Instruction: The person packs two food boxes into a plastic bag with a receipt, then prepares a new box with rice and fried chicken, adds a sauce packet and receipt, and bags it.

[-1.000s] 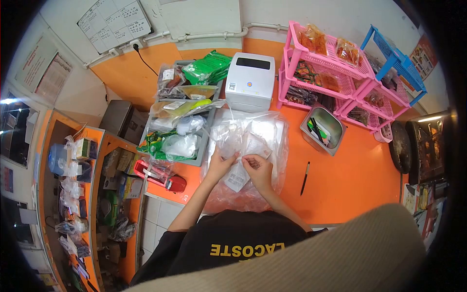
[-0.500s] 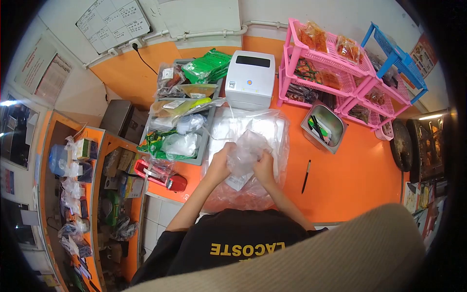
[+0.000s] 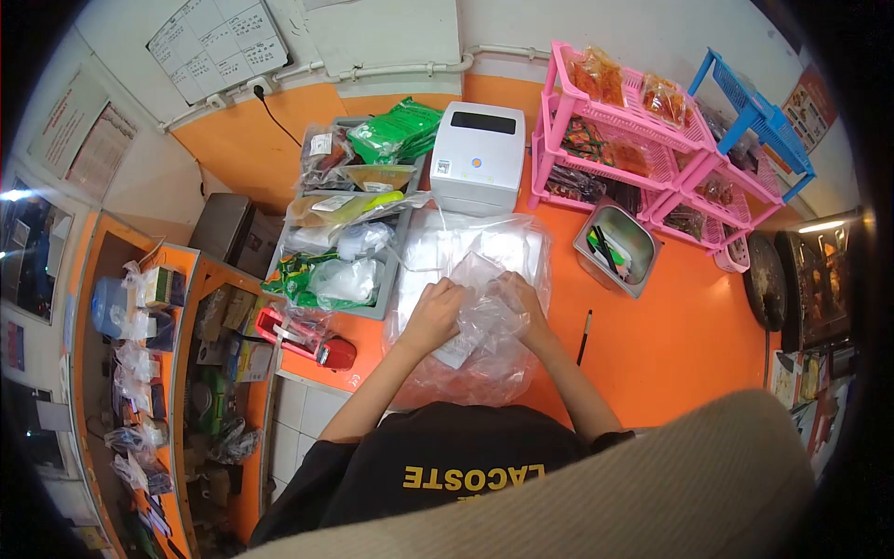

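Note:
Between my two hands is a crumpled clear plastic bag. My left hand pinches its left side, fingers curled together. On the right side, my right hand grips the bag near its upper edge, its fingers partly covered by the film. Beneath them lies a larger clear plastic sheet or bag with white flat packs inside or under it. What the small bag contains, if anything, I cannot make out.
A white label printer stands behind. To the left are a grey tray of packets and a red tape dispenser. On the right: a pen, a metal container and pink racks on the orange table.
My right hand has moved to the right and slightly up, pulling the plastic. My left hand has shifted a little right and down, and the bag is spread differently.

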Demonstrator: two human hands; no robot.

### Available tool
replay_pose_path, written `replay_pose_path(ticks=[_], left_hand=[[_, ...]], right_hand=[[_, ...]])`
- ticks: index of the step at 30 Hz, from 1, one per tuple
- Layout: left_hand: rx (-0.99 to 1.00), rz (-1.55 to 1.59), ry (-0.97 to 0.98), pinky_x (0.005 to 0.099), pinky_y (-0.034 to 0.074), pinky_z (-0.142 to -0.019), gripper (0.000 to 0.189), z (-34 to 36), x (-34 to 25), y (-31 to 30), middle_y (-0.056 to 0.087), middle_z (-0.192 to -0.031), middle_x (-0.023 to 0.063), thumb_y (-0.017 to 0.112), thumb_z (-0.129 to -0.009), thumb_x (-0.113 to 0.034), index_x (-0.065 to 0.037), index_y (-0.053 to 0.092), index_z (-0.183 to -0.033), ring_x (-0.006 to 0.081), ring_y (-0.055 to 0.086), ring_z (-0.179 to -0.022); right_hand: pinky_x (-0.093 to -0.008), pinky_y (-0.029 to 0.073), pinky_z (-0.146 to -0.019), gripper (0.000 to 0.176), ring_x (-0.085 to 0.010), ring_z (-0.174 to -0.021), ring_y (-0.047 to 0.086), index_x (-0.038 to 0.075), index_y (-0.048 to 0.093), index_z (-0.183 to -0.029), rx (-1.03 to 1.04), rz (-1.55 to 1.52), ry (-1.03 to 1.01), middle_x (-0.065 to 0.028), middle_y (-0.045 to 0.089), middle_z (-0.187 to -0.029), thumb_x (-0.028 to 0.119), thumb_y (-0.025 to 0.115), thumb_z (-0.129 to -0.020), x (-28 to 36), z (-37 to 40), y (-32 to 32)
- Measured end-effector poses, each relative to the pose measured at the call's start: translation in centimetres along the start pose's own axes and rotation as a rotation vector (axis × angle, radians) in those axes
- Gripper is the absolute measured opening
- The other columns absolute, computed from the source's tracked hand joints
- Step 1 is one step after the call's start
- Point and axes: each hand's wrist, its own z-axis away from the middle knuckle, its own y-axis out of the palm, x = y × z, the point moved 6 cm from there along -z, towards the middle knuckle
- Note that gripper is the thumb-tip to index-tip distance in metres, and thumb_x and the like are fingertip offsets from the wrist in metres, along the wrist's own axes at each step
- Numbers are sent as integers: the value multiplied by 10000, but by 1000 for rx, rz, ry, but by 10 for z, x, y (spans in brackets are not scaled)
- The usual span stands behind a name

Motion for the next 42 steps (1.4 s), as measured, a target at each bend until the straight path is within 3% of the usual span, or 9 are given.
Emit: replay_pose_path(ticks=[3,6,15,18,23,27,30,36,42], left_hand=[[-36,37,-42,408,416,-835,545,6,4,-7,549,-993,140,690,-610,-62,-14,512,-1122,317,501,-984],[-121,116,-103,409,393,-903,639,18,13,-16,532,-1084,157,758,-621,-177,-23,483,-1177,338,487,-1035],[-352,174,-320,408,346,-995,603,124,-4,-77,462,-1218,156,705,-778,-306,-44,443,-1253,326,420,-1152],[-599,278,-504,391,285,-1049,603,182,-15,-100,396,-1325,126,637,-855,-312,-85,364,-1342,284,347,-1268],[-922,1528,-705,361,168,-1110,805,265,-50,-111,123,-1509,65,600,-872,-333,-150,92,-1470,199,142,-1385],[-1169,1211,-880,355,225,-1090,772,357,-91,-131,242,-1462,74,606,-852,-242,-104,143,-1454,200,227,-1349],[-1503,1160,-908,339,275,-1066,751,424,-123,-112,307,-1413,88,610,-833,-188,-93,177,-1440,202,281,-1320],[-2061,1051,-947,331,410,-975,731,522,-192,-59,403,-1329,128,609,-804,-147,-62,223,-1418,211,441,-1208],[-2187,1228,-1155,334,474,-912,696,579,-241,-40,484,-1282,132,602,-849,-243,-36,252,-1414,217,555,-1098]], right_hand=[[-402,411,-852,384,-334,-939,503,18,576,-1021,-88,-196,182,-157,539,-1033,157,684,-679,-9,6,5],[-471,300,-1051,666,-394,-1218,372,-11,524,-1152,112,283,120,-198,442,-1256,302,755,-612,13,-10,15],[-667,24,-1057,487,-372,-1373,179,87,594,-1179,355,778,-303,-62,375,-1433,280,635,-734,109,-32,57],[-675,-1,-1053,387,-361,-1365,220,139,641,-1127,261,398,-325,-90,410,-1407,266,619,-762,190,-39,54],[-704,-7,-1029,410,-369,-1332,292,173,627,-1161,468,368,-678,-113,433,-1385,280,631,-766,301,-33,120],[-652,12,-1058,443,-402,-1307,311,73,655,-1096,749,114,-902,-144,497,-1319,317,691,-727,337,-2,196],[-721,48,-1002,462,-374,-1296,332,108,641,-1124,995,-8,-826,-153,416,-1383,395,672,-763,352,29,255],[-520,302,-1033,692,-374,-1239,399,99,483,-1308,1345,-157,-749,-214,439,-1327,469,690,-761,357,79,350],[-322,474,-831,688,-203,-1079,533,98,343,-1400,2250,-377,176,-127,511,-1258,361,656,-847,337,146,409]])
